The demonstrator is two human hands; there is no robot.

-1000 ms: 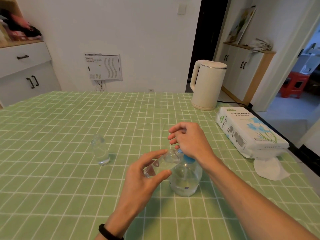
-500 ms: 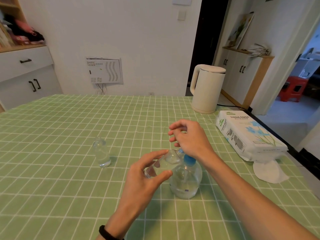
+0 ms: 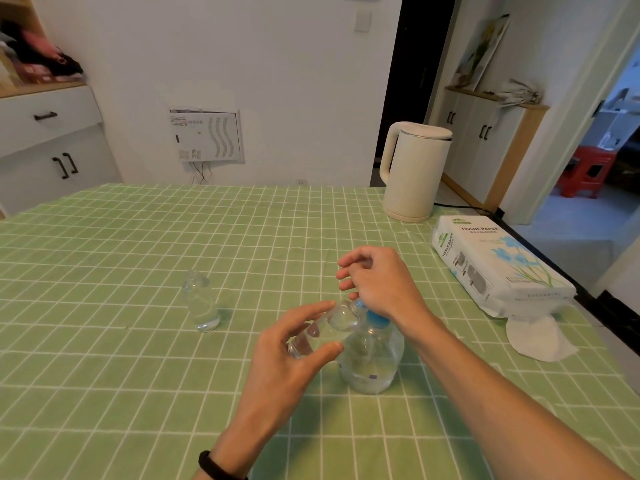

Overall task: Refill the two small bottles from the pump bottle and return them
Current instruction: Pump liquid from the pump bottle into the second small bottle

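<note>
While your left hand (image 3: 291, 358) grips a small bottle (image 3: 322, 330) between thumb and fingertips, just below the middle of the frame, the bottle lies tilted, its mouth up against the blue nozzle of the pump bottle (image 3: 372, 365). It is clear, and you cannot tell how much liquid it holds. Your right hand (image 3: 381, 282) sits on top of the pump head. Its fingers are loosely curled in the air and clasp nothing; the thumb is hidden under the hand.

The pump bottle stands upright on the green checked tablecloth (image 3: 138, 375), just right of your left hand, with clear liquid in its lower part. A small label on it is too small to read. To the left, well apart from both hands, a second small bottle (image 3: 201, 303) stands upright with a little clear liquid at the bottom.

At the right edge lies a white pack (image 3: 495, 265) printed "TISSUE PAPER" with blue flowers, and a loose tissue (image 3: 533, 337) touches its near end. Beyond it, a cream kettle (image 3: 414, 171) stands at the table's far right corner. A black band (image 3: 214, 467) circles your left wrist.
</note>
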